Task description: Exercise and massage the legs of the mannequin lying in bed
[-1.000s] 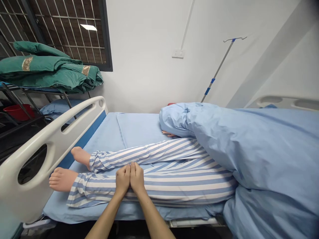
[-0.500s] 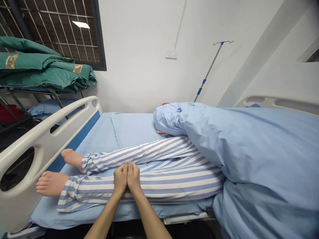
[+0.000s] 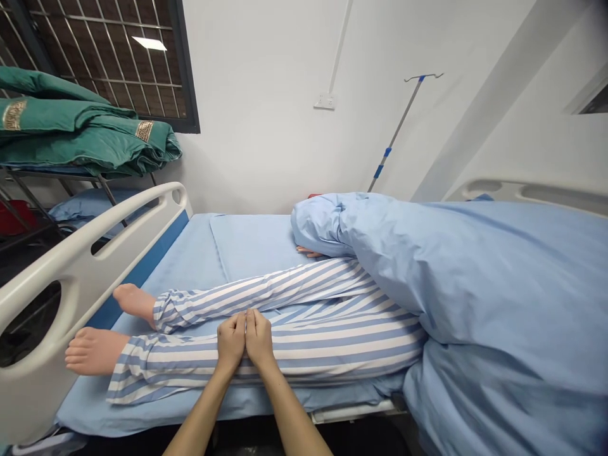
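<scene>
A manikin in blue-and-white striped trousers [image 3: 332, 342] lies on a bed, its bare feet [image 3: 97, 351] at the left. My left hand [image 3: 231, 342] and my right hand [image 3: 259, 339] are side by side on its near leg, around knee height. Both are closed, with the fingers curled down over the leg's far side and the fingertips hidden. Thumb sides of the two hands nearly touch. The far leg lies straight behind them. A light blue quilt [image 3: 465, 266] covers the upper body, and part of a manikin hand [image 3: 308, 252] shows at its edge.
A cream footboard [image 3: 85, 253] rises at the left, and a headboard [image 3: 536, 193] at the far right. Behind the bed stand an IV pole [image 3: 399, 130] and a wall with a socket [image 3: 325, 101]. Folded green quilts [image 3: 90, 133] lie on a metal rack beneath a barred window.
The view has shifted slightly. My right hand has moved a little to the right, and a narrow gap shows between the hands. Both remain closed on the near leg.
</scene>
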{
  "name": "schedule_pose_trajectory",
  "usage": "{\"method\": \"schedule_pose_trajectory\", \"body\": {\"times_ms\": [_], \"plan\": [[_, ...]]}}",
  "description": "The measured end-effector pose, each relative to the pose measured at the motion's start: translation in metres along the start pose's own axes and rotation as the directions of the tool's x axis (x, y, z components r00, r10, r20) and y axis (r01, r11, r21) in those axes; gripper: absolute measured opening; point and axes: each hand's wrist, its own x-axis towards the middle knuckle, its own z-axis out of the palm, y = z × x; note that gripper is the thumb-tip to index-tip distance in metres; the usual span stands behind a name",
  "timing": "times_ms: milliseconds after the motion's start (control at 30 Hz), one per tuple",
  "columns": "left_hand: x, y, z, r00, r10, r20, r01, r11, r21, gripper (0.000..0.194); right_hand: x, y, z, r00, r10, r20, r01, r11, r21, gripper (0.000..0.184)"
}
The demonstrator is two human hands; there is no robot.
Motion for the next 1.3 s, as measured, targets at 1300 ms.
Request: {"method": "schedule_pose_trajectory", "body": {"times_ms": [1300], "plan": [[-0.016, 0.037, 0.048, 1.0, -0.001, 0.02, 0.003, 0.994, -0.113, 0.039, 0.007, 0.024, -0.035, 0.982, 0.164, -0.098, -0.135, 0.959, 0.25, 0.034]]}}
